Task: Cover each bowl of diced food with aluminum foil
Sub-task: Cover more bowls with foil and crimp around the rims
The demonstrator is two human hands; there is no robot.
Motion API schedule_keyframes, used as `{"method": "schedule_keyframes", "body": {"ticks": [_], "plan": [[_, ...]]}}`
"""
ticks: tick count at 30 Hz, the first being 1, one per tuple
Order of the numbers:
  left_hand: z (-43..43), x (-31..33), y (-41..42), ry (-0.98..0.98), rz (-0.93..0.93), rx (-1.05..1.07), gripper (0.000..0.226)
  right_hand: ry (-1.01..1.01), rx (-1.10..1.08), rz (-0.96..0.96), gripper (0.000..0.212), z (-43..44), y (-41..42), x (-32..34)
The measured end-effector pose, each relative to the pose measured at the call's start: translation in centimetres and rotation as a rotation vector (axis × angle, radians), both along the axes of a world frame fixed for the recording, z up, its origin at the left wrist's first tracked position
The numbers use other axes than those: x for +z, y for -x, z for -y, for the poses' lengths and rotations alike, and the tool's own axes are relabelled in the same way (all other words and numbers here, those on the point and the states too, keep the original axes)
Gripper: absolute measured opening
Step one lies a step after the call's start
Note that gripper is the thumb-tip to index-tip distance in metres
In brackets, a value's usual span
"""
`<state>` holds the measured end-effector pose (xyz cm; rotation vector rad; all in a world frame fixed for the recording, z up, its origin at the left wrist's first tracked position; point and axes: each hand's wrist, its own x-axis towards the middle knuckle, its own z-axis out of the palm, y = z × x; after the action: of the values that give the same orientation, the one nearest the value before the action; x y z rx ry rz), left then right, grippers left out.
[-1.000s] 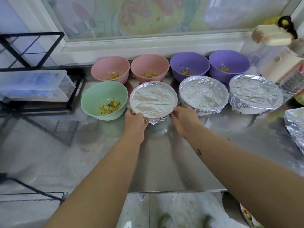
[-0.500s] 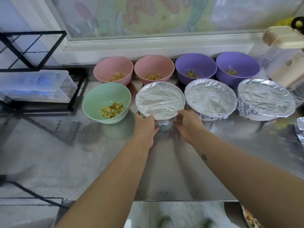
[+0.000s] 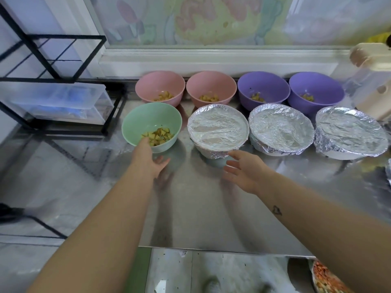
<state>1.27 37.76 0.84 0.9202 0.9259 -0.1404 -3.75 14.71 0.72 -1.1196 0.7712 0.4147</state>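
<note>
Both hands have been taken off the foil-wrapped round bowl that was gripped between them half a second ago. The left hand has been shifted toward 9 o'clock and is now seen at the near wall of the uncovered mint-green plastic bowl. Its thumb is raised against the rim and its other fingers are loosely spread, closed on nothing. Whether the thumb touches the bowl cannot be told.

The right hand is held just at 5 o'clock of the foil-wrapped bowl. Its fingers are straight and apart, nothing is held, and the fingertips are near the crimped foil edge.

Yellow diced food is seen in the green bowl, which stands just at 9 o'clock of the wrapped one on the shiny steel counter. Two more foil-covered bowls are lined up toward 3 o'clock. At 12 o'clock, two pink bowls and two purple bowls are ranged uncovered, each holding diced food.
</note>
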Motion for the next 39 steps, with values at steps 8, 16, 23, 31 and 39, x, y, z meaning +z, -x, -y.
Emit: {"method": "schedule_keyframes", "body": {"ticks": [8,16,23,31,39], "plan": [[-1.2,-0.8,-1.1,-0.086,-0.051,-0.055,0.035,0.011,0.043,0.018,0.007,-0.4,-0.6,-0.3],[-1.2,-0.7,4.7,-0.113,0.057,0.083,0.048,-0.03,0.04,-0.01,0.02,0.0,0.3,0.1],[0.8,3.6,10.8,-0.209,0.271,-0.042,0.04,-0.011,0.213,0.15,0.026,0.8,3.9,4.8],[10.0,7.8,12.9,-0.196,0.305,-0.517,0.031,0.295,0.165,0.469,0.022,6.6,7.9,9.4],[17.6,3.6,14.8,-0.137,0.089,-0.814,0.023,0.432,0.101,0.213,0.022,15.3,11.9,5.0]]}}
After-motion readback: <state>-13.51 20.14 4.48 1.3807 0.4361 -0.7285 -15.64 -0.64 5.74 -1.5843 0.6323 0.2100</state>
